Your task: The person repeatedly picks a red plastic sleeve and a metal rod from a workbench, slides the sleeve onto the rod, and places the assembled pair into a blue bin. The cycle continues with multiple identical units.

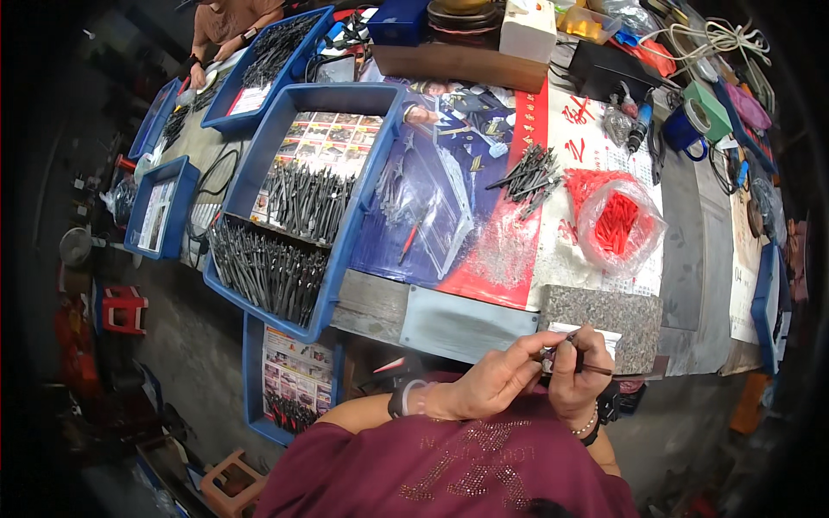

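Observation:
My left hand (494,380) and my right hand (577,377) meet just below the table's front edge, both pinching one thin dark metal tool (580,361) that sticks out to the right. A grey stone block (604,312) sits right above my hands. On the table lie a loose pile of dark metal pieces (528,177) and a clear bag of red plastic caps (617,223). A single red-tipped tool (409,242) lies on the poster.
Blue trays (341,250) at the left hold several dark metal tools (269,269). Another blue tray (255,380) stands lower by my left side. A second person (226,26) works at the far left. Boxes, cables, a blue mug (686,131) crowd the back.

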The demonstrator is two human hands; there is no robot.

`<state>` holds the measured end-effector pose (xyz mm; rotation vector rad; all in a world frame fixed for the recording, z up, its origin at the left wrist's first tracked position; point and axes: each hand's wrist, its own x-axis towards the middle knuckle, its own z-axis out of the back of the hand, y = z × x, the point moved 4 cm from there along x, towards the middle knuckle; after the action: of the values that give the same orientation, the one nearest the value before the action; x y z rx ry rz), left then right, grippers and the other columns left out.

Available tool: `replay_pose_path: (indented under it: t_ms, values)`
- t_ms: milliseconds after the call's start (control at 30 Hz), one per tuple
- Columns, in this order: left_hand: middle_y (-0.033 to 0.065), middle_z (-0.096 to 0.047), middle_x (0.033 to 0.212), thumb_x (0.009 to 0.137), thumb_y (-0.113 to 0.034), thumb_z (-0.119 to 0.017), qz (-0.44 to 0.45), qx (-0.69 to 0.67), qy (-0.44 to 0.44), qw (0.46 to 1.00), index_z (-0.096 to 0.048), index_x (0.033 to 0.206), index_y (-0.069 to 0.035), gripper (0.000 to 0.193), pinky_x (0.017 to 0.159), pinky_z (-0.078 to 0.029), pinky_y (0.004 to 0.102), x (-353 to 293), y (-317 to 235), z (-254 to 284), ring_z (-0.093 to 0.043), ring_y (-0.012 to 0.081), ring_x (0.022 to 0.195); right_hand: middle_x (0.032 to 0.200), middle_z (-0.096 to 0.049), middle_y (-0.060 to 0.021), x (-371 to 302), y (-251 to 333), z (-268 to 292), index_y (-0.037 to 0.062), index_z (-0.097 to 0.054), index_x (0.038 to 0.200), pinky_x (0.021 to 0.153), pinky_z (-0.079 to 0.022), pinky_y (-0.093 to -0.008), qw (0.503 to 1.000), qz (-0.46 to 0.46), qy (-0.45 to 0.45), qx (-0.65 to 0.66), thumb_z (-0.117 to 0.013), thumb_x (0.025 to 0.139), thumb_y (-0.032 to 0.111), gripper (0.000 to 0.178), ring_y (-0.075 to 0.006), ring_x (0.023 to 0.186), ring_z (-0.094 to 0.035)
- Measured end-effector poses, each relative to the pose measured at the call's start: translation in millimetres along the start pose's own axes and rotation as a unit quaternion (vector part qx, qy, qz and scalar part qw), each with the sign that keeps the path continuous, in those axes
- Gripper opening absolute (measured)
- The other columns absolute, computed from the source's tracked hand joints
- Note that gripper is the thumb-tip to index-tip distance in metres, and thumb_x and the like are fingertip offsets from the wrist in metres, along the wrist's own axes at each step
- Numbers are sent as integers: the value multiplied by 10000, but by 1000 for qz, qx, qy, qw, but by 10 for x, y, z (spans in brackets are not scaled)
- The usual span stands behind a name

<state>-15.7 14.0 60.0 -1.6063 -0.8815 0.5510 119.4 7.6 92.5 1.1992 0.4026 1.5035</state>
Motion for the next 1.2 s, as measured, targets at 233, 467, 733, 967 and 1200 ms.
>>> replay_pose_path:
  t_ms: [233,467,733,967,1200]
  values:
    - [31,-519,806,1010,-41,-383,6,-21,-35,999,-340,1423,-11,417,676,-431,245,14,-21,171,-490,101,685,605,-513,-54,83,-71,-188,-12,-533,871,452,-391,-291,966,-220,84,106,-494,993,154,210,-136,488,-512]
    - [88,-590,879,981,-107,-494,49,204,-266,941,-517,1235,32,290,723,-467,288,73,-100,1111,-568,157,792,725,-622,-73,128,-155,-162,-39,-619,980,511,-430,-231,937,-236,176,188,-488,1004,168,246,-78,544,-527]
    - [209,-617,925,876,-40,-585,34,528,-381,758,-594,1033,16,167,739,-487,449,266,107,1951,-615,394,846,792,-587,-161,45,-118,-130,-11,-602,951,628,-473,-365,945,-155,280,69,-585,907,89,110,-329,683,-603]
    - [162,-585,1006,856,-83,-616,47,606,-354,711,-597,1105,-41,253,801,-450,465,291,184,1841,-562,360,945,820,-600,-159,31,-181,23,3,-607,961,627,-482,-370,941,-144,301,51,-615,896,102,119,-333,700,-616]
    - [123,-579,1014,813,-95,-612,-1,711,-310,631,-607,1070,-82,257,752,-447,447,565,-52,1388,-558,328,931,782,-591,-161,-66,-268,112,-4,-599,920,618,-473,-384,945,-155,278,69,-630,885,95,110,-348,676,-600]
